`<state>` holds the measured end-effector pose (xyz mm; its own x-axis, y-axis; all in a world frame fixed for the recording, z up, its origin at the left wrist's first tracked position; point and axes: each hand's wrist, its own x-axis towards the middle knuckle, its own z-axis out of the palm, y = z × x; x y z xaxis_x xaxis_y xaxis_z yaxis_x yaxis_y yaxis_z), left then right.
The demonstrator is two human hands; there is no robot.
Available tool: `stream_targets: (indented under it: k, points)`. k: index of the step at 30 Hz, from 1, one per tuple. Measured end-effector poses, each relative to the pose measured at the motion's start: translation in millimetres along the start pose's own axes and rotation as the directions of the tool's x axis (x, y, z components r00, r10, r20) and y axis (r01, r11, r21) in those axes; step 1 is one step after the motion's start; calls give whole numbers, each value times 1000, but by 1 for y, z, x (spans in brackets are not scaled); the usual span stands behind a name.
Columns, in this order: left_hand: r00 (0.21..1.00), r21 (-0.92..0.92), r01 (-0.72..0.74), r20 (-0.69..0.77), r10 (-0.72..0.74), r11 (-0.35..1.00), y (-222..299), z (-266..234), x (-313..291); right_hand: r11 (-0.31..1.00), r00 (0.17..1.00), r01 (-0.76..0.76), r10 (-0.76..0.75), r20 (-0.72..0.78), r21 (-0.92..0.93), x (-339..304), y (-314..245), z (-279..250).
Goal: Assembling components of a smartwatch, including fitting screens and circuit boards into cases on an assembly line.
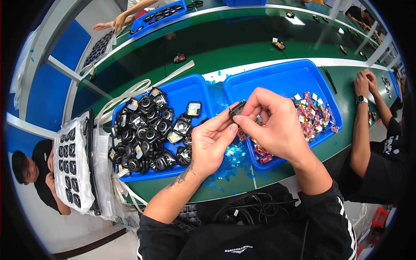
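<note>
Between my hands, in front of me, is a small black watch case (236, 110). My left hand (211, 145) grips it from the left with thumb and fingers. The fingertips of my right hand (275, 125) pinch its right side. A blue tray (190, 89) to the left holds a heap of black watch cases (149, 125), some showing round backs and others pale square patches. Beneath and beyond my right hand, a second blue tray (273, 78) carries many small red circuit boards (308, 117) with white and yellow bits.
Blue film scraps (234, 158) litter the green bench between the trays. Black tweezers (330, 80) lie right of the second tray. Parts sit on the green conveyor (221, 41) beyond. White foam trays (71, 167) of watch cases stand at left. Co-workers' arms (360, 125) are at right, left and far side.
</note>
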<state>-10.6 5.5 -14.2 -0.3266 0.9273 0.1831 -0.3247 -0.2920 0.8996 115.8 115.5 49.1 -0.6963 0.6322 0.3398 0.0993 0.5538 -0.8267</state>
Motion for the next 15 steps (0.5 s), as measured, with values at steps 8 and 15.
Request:
stream_targets:
  k: [8,15]
  points:
    - [987,23,-46,153,42,999,6,-7,-3,985,999,-43,40,24,169,-2,3,-2]
    - [980,-261,29,-183,-79,965,15,8,5,875,891,451,-452,38,-173,-12,-3,-2]
